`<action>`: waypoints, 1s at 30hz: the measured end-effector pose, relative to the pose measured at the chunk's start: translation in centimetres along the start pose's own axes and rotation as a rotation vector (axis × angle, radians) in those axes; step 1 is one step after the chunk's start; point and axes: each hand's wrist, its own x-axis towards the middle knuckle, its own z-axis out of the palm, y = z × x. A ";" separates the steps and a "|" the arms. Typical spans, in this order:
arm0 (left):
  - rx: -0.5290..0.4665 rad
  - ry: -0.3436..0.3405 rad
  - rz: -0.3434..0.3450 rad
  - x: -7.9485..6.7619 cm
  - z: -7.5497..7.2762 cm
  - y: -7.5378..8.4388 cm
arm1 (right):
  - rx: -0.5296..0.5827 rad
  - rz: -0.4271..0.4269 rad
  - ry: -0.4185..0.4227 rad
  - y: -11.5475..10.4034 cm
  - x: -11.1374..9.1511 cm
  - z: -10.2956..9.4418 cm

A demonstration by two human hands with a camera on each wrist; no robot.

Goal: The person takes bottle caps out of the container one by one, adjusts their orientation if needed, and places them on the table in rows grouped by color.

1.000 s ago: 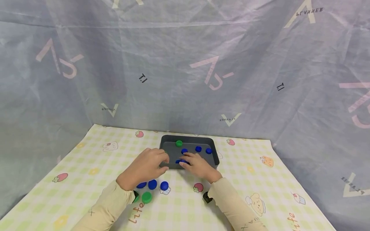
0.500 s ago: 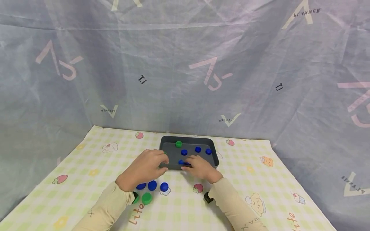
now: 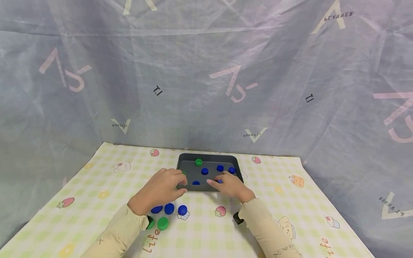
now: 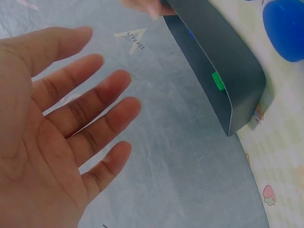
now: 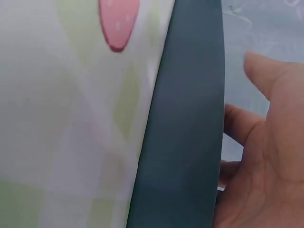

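A dark grey tray (image 3: 213,157) stands at the back of the table with blue and green bottle caps in it. My right hand (image 3: 232,186) reaches over its front wall near the right corner. A blue cap (image 3: 220,181) shows beneath the fingers, between them and the thumb. In the right wrist view the thumb (image 5: 263,71) stands apart, and the fingertips are hidden behind the tray wall. My left hand (image 3: 162,186) hovers at the tray's front left corner, its fingers (image 4: 104,118) spread and holding nothing. Another blue cap (image 3: 196,183) lies by the front wall.
On the checked tablecloth (image 3: 200,236), below my left hand, lie several loose caps, among them a blue cap (image 3: 182,210) and a green cap (image 3: 162,223). A grey curtain (image 3: 200,89) hangs behind the table. Inside the tray, a green cap (image 3: 198,162) sits at the back.
My right hand has slid rightward along the tray's front wall, and one blue cap has moved right with it, away from the other front cap. The left hand stays about where it was.
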 end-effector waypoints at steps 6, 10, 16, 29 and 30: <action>0.000 0.008 0.001 -0.1 0.0 0.0 | 0.057 0.002 0.056 0.2 0.1 -0.1; -0.004 0.017 0.003 -0.1 0.1 0.0 | 0.098 0.055 0.081 0.2 0.1 -0.1; 0.000 0.012 -0.005 -0.1 0.1 0.1 | 0.142 0.085 0.115 0.1 -0.2 -0.5; -0.024 -0.024 0.002 0.1 0.2 0.1 | 0.476 0.173 0.160 1.3 0.0 -1.9; -0.023 -0.022 0.005 0.1 0.2 0.2 | 0.507 0.171 0.154 1.4 0.0 -1.9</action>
